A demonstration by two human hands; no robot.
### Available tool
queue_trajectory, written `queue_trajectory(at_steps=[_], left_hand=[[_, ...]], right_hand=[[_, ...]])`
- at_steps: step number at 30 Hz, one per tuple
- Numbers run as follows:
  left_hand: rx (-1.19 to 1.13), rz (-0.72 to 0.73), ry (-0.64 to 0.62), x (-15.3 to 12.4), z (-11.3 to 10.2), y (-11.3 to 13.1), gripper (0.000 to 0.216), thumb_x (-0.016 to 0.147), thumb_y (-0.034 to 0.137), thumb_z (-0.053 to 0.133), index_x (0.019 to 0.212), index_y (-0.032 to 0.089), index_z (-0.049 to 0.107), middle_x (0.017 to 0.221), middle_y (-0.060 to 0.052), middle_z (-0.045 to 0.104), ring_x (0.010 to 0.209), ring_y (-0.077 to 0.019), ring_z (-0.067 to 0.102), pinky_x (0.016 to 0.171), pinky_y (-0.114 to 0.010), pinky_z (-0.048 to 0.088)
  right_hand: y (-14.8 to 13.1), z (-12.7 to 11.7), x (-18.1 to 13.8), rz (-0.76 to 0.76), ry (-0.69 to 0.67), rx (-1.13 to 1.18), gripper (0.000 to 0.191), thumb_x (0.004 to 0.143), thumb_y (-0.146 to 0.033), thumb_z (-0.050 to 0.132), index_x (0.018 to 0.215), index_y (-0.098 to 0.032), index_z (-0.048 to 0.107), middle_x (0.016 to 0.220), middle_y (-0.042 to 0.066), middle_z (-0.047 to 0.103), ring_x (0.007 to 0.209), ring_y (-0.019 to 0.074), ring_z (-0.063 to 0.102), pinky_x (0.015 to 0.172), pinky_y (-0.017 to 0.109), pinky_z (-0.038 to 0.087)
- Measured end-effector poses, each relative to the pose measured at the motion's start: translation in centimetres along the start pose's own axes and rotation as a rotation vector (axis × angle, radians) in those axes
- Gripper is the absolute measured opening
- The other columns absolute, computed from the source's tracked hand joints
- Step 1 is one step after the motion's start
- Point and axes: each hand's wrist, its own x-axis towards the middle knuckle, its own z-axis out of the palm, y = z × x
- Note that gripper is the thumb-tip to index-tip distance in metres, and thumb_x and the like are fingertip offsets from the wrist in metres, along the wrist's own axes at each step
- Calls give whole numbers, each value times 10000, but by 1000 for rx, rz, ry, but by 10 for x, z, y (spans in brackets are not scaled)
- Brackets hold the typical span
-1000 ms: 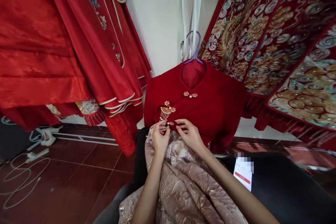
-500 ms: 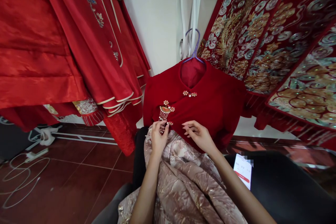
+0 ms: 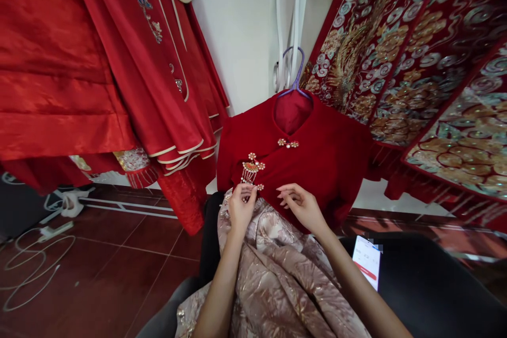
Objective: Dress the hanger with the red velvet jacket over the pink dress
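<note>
A dark red velvet garment [image 3: 328,169] hangs from a purple hanger [image 3: 296,82] before me, its lower part reaching my lap. Pearl flower buttons [image 3: 288,143] close it below the neckline. Lower on its left side are a beaded fan ornament [image 3: 250,169] with strands and another flower button [image 3: 260,187]. My left hand [image 3: 241,208] pinches the garment beside that button; its fingers cover part of the strands. To the right, my right hand [image 3: 303,205] is raised over the velvet, thumb and fingers drawn together. Whatever is between them is too small to see.
Shiny pinkish patterned fabric [image 3: 285,269] covers my lap. Red garments [image 3: 150,90] hang on the left, an embroidered one [image 3: 420,63] on the right. A phone [image 3: 366,264] lies on a black seat [image 3: 431,285]. White cables [image 3: 35,259] trail across the tiled floor.
The view has shifted slightly. Both hands keep nearly the same pose; my left fingers sit a little closer to the lower flower button.
</note>
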Motion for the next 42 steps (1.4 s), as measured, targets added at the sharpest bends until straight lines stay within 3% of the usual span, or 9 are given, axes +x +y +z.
queue_trajectory(at_steps=[5, 10, 15, 19, 23, 28, 31, 36, 42], left_hand=[[-109, 7, 46, 19, 8, 17, 207, 854, 356, 620, 970, 187, 644, 971, -71, 660, 818, -142, 635, 735, -267, 532], [-563, -236, -8, 55, 21, 33, 268, 801, 360, 670, 987, 169, 693, 1054, -90, 700, 886, -150, 665, 843, -306, 534], [-766, -447, -118, 65, 23, 41, 249, 687, 297, 775, 879, 143, 734, 906, -74, 724, 769, -114, 646, 634, -198, 480], [-860, -517, -105, 64, 20, 44, 254, 662, 264, 793, 870, 136, 722, 790, -33, 699, 646, -62, 587, 582, -171, 435], [-931, -600, -149, 66, 18, 47, 208, 740, 309, 742, 845, 138, 684, 789, -37, 680, 635, -68, 583, 583, -178, 458], [-973, -571, -282, 64, 16, 55, 204, 893, 357, 579, 888, 179, 679, 895, -47, 680, 604, -57, 545, 528, -173, 443], [-1012, -607, -265, 63, 18, 59, 157, 889, 300, 597, 927, 175, 683, 867, -36, 670, 536, -32, 481, 442, -149, 367], [-1067, -681, -186, 65, 23, 62, 104, 828, 256, 673, 827, 154, 652, 708, 14, 625, 474, -9, 442, 431, -138, 347], [-1074, -731, 20, 68, 29, 70, 166, 702, 174, 743, 687, 130, 584, 563, 68, 543, 411, 13, 376, 387, -129, 270]], right_hand=[[-4, -3, 0, -1, 16, 13, 286, 864, -423, 591, 1009, -181, 634, 871, 65, 679, 691, 144, 660, 626, 264, 555], [-5, -5, 0, 0, 17, 13, 295, 866, -439, 583, 1004, -183, 634, 838, 60, 678, 680, 148, 657, 617, 268, 555], [-7, -6, 0, 0, 12, 13, 280, 869, -420, 581, 1002, -179, 636, 839, 62, 681, 685, 146, 656, 631, 268, 552], [-8, -6, 0, -9, 8, 21, 271, 868, -411, 583, 998, -180, 636, 833, 59, 681, 685, 144, 655, 635, 266, 550], [-8, -7, 0, -11, 11, 30, 282, 876, -426, 573, 996, -180, 638, 821, 57, 683, 675, 143, 652, 627, 265, 549], [-9, -7, -1, -8, 5, 17, 258, 868, -403, 579, 990, -184, 641, 828, 57, 689, 681, 147, 658, 634, 271, 553], [-9, -7, -1, -9, 1, 16, 249, 870, -395, 576, 988, -185, 640, 820, 53, 688, 676, 144, 658, 634, 268, 552], [-8, -8, 0, -10, 1, 15, 274, 875, -425, 573, 995, -187, 642, 820, 57, 688, 678, 147, 656, 627, 268, 556], [-12, -9, 0, -17, 2, 13, 293, 878, -443, 570, 993, -184, 644, 817, 59, 684, 672, 146, 653, 630, 272, 558]])
